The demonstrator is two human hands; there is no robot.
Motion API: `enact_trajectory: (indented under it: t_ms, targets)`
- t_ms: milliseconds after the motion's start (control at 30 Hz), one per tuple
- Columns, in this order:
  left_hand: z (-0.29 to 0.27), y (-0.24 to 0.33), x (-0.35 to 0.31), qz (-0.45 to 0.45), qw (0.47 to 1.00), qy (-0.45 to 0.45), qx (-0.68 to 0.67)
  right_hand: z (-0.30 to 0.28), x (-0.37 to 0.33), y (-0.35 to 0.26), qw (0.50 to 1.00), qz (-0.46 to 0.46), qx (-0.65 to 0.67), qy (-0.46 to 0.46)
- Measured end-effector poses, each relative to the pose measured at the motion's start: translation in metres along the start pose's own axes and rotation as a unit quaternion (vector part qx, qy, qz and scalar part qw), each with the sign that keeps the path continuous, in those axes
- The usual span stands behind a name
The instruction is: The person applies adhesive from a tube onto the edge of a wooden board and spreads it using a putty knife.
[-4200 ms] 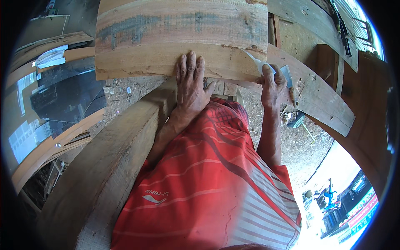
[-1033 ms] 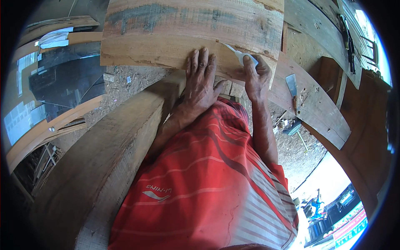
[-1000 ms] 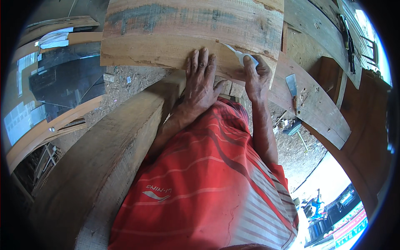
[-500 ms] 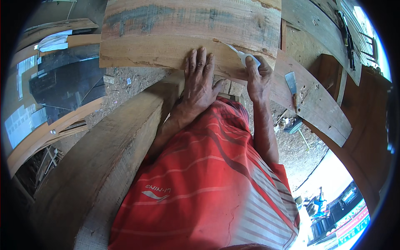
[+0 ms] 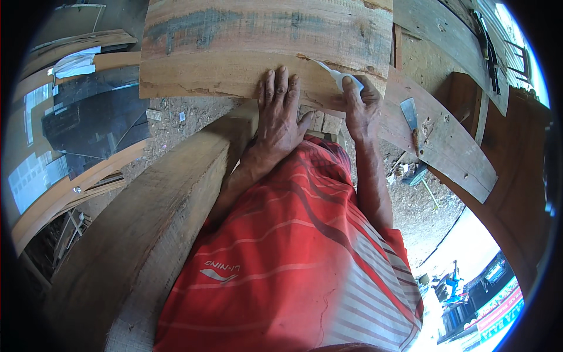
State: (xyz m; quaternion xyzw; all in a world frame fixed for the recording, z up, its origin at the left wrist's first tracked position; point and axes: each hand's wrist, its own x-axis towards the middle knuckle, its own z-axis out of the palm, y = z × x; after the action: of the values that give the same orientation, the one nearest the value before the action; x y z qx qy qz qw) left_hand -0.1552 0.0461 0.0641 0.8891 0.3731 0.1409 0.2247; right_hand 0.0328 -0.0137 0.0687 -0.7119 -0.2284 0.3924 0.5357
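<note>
A wide wooden board [image 5: 199, 70] with a dark bluish stain lies in front of me. My left hand [image 5: 278, 114] rests on its near edge, fingers stretched out flat on the wood. In my right hand [image 5: 363, 108] is a small white squeeze bottle [image 5: 345, 79] with a long pointed nozzle, thumb pressed on its side. The nozzle points far and left, its tip at a dark, rough-edged crack [image 5: 303, 57] in the board. Whether any liquid comes out is too small to tell.
On a curved plank [image 5: 451, 135] at right lies a putty knife [image 5: 410, 120]. A thick timber beam [image 5: 158, 193] runs along my left side. Further left is a dark glossy panel [image 5: 94, 117] with a white cloth [image 5: 76, 63] near it. A brown wooden piece [image 5: 516, 176] stands far right.
The view has shifted very slightly. Both hands keep their places on the board, and the bottle's nozzle stays at the crack.
</note>
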Motion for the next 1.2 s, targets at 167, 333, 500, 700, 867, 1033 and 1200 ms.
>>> enact_trajectory:
  t_ms: [167, 333, 500, 700, 867, 1033, 1200]
  targets:
    - [-0.002, 0.003, 0.001, -0.005, 1.0, 0.017, -0.007, -0.004, -0.003, 0.006, 1.0, -0.003, 0.026, 0.006]
    - [-0.002, 0.003, 0.002, -0.003, 1.0, 0.023, -0.014, -0.007, -0.005, 0.003, 0.999, 0.01, 0.041, 0.019]
    - [-0.002, 0.003, 0.001, -0.004, 1.0, 0.021, -0.016, -0.006, -0.004, 0.004, 1.0, 0.001, 0.013, 0.024]
    - [-0.001, 0.002, 0.001, -0.003, 1.0, 0.02, -0.016, -0.008, -0.002, 0.008, 1.0, 0.002, 0.009, 0.02]
    - [-0.001, 0.002, 0.001, -0.005, 1.0, 0.017, -0.016, -0.006, -0.005, 0.003, 0.999, 0.01, 0.03, 0.023]
    - [0.0, 0.002, 0.0, -0.004, 1.0, 0.019, -0.016, -0.012, -0.006, 0.008, 1.0, 0.001, 0.021, 0.012]
    - [0.0, 0.002, 0.001, 0.0, 1.0, 0.019, -0.015, -0.014, -0.006, 0.01, 1.0, 0.002, 0.026, 0.015]
